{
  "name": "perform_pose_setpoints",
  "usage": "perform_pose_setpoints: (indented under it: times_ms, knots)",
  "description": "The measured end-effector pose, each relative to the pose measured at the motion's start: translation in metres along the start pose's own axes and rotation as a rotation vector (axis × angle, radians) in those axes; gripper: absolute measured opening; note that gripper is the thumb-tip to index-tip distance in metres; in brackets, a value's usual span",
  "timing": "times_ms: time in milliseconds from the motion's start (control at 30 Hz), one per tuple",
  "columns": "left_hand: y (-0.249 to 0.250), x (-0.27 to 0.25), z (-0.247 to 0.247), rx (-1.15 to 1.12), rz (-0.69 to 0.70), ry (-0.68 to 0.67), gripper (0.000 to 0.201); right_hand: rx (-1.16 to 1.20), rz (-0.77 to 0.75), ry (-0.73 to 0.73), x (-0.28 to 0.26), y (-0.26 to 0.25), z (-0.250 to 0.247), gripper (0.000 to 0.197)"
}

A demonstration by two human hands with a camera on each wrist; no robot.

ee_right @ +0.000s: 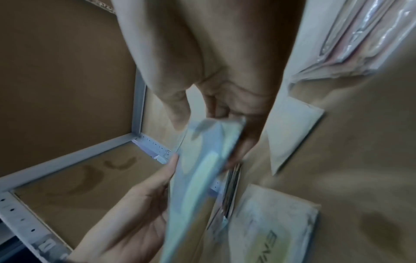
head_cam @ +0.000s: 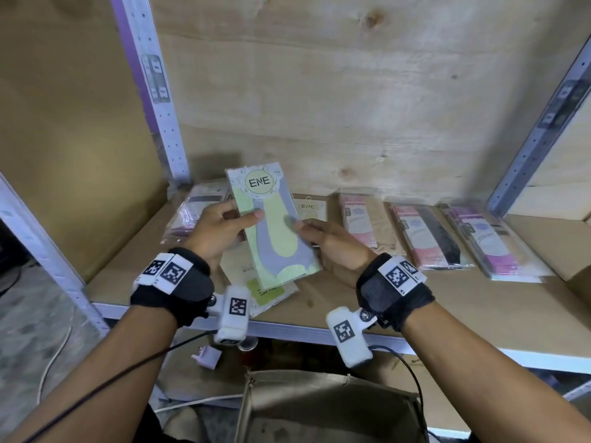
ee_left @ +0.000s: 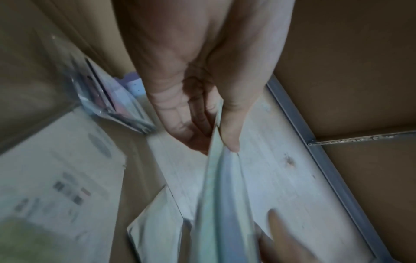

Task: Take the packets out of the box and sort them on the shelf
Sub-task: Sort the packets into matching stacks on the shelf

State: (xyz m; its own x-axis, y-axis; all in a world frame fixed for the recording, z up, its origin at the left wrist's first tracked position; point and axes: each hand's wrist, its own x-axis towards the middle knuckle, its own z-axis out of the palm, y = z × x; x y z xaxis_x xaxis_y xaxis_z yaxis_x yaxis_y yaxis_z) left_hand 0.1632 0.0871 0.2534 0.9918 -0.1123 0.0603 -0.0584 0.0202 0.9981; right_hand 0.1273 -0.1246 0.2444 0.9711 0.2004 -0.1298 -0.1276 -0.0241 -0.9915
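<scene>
I hold a green and grey ENE packet (head_cam: pixel 271 225) tilted upright over the shelf (head_cam: pixel 415 318). My left hand (head_cam: pixel 238 219) pinches its left edge, thumb on the front. My right hand (head_cam: pixel 308 233) grips its right edge lower down. In the left wrist view the thumb (ee_left: pixel 229 135) presses the packet (ee_left: pixel 223 204) against the fingers. In the right wrist view the packet (ee_right: pixel 202 169) sits between the right fingers (ee_right: pixel 245 142) and the left hand (ee_right: pixel 135 204). An open cardboard box (head_cam: pixel 329 407) stands on the floor below my arms; its contents are hidden.
Other ENE packets (head_cam: pixel 265 292) lie on the shelf under the held one, and another (head_cam: pixel 308 207) lies behind it. A small pile (head_cam: pixel 192 215) sits at the left. Three pink packet groups (head_cam: pixel 428 241) lie to the right. Metal uprights (head_cam: pixel 153 91) frame the bay.
</scene>
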Motion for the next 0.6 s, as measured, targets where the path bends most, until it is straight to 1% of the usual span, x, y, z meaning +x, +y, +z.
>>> perform_pose_setpoints:
  times_ms: [33,67,133,233,300,433,533,600]
  knots:
    - [-0.002,0.004,0.004,-0.023,-0.025,-0.007,0.030,-0.015,-0.036,0.006,0.000,0.002,-0.002,0.028]
    - [-0.005,0.008,0.007,-0.030,-0.046,-0.014,0.029,-0.020,-0.055,0.013,-0.001,0.003,-0.006,0.026]
    - [-0.006,0.017,0.011,-0.054,-0.066,0.009,0.028,-0.046,-0.058,-0.021,-0.003,0.006,-0.016,0.031]
    - [-0.005,0.033,0.011,-0.139,-0.082,0.163,0.029,-0.139,-0.026,-0.143,-0.007,0.011,-0.033,0.034]
    - [-0.006,0.041,0.010,-0.149,-0.095,0.206,0.029,-0.163,0.022,-0.189,-0.010,0.013,-0.041,0.034]
    - [-0.017,0.049,0.012,-0.087,-0.097,0.187,0.019,-0.290,0.036,-0.203,-0.015,0.011,-0.055,0.034]
    - [-0.021,0.052,0.011,-0.123,-0.179,0.186,0.025,-0.355,0.038,-0.231,-0.017,0.010,-0.064,0.037]
    - [-0.022,0.053,0.011,-0.152,-0.230,0.175,0.036,-0.346,0.029,-0.225,-0.018,0.011,-0.068,0.038]
